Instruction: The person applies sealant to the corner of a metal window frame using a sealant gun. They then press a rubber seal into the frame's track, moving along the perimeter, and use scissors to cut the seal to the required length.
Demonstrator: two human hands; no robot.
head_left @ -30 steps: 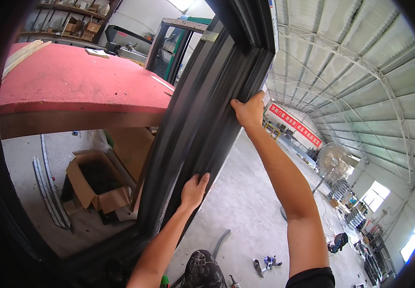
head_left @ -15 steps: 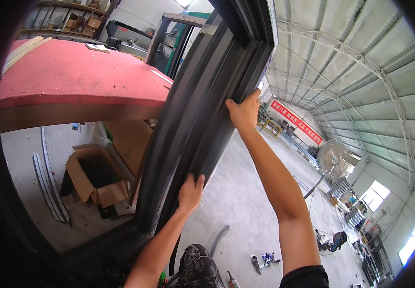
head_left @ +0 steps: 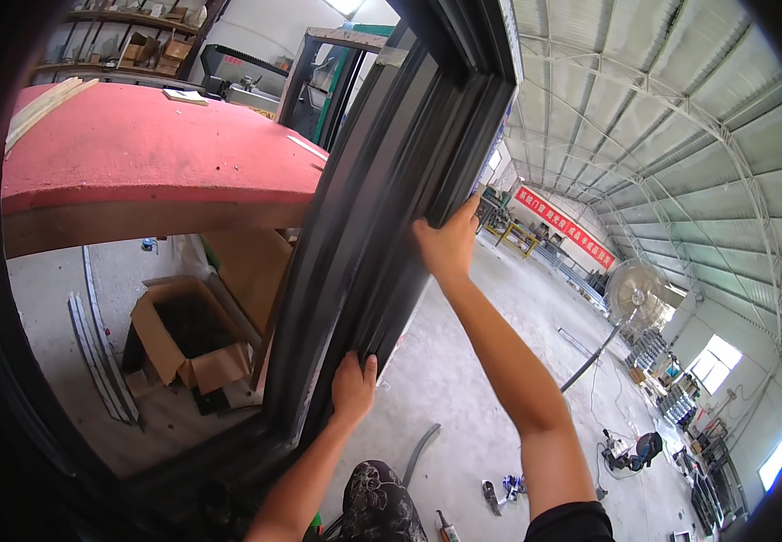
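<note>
A large black window frame (head_left: 368,208) with long grooves in its side member stands tilted before me, its opening toward the left. My right hand (head_left: 449,242) grips the outer edge of that member about halfway up. Its thumb lies on the grooved face, while the other fingers go round the edge and are mostly hidden. Lower down, my left hand (head_left: 353,388) holds the same edge near the bottom corner, thumb against the profile and some fingers out of sight.
Through the frame shows a red-topped table (head_left: 165,144) with wooden strips (head_left: 43,108). Below it are an open cardboard box (head_left: 187,330) and metal strips (head_left: 102,361). To the right stand a large fan (head_left: 636,291) and a power tool (head_left: 635,452). A tube (head_left: 446,526) lies near my knee.
My right hand has slid a little down along the frame's edge. My left hand also sits slightly lower in the picture, and the view has shifted slightly.
</note>
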